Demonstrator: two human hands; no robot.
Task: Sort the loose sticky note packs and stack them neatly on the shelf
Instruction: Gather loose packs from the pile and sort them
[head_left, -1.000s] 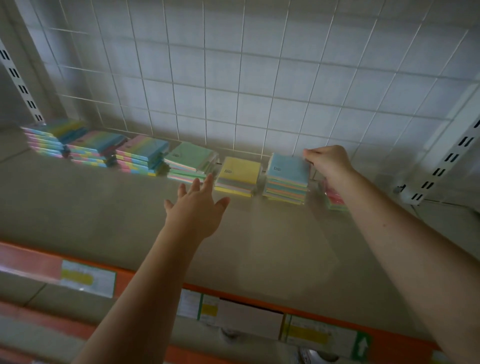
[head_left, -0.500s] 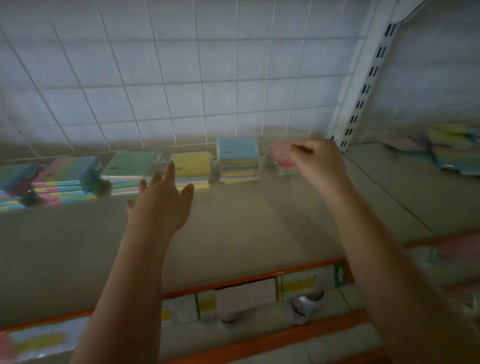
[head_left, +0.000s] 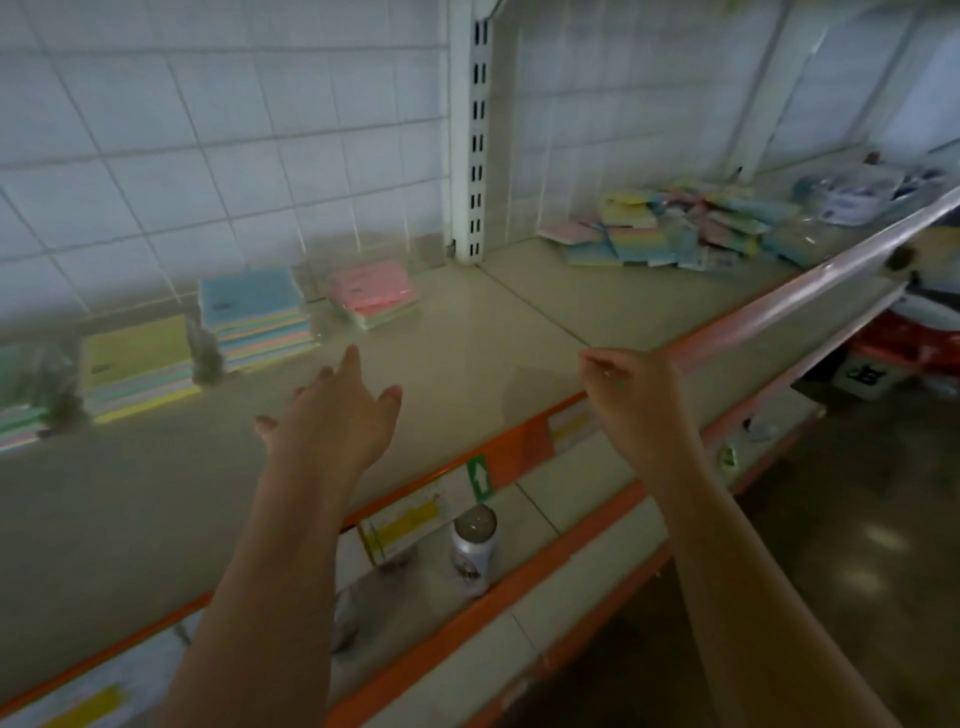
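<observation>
loose packs well beyond both empty hands

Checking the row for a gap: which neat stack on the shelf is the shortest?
The pink-topped stack, rightmost in the row by the white upright; the blue-topped stack beside it is much taller.

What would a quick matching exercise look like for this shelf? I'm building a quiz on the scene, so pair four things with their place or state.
Column one:
1. pink-topped stack
2. loose pile of packs
3. left hand
4. can

Column two:
A. fingers spread, holding nothing, over the shelf
B. upright on the lower shelf
C. jumbled in the bay right of the white upright
D. rightmost of the neat stacks, just left of the white upright

Pairs: 1-D, 2-C, 3-A, 4-B
</observation>
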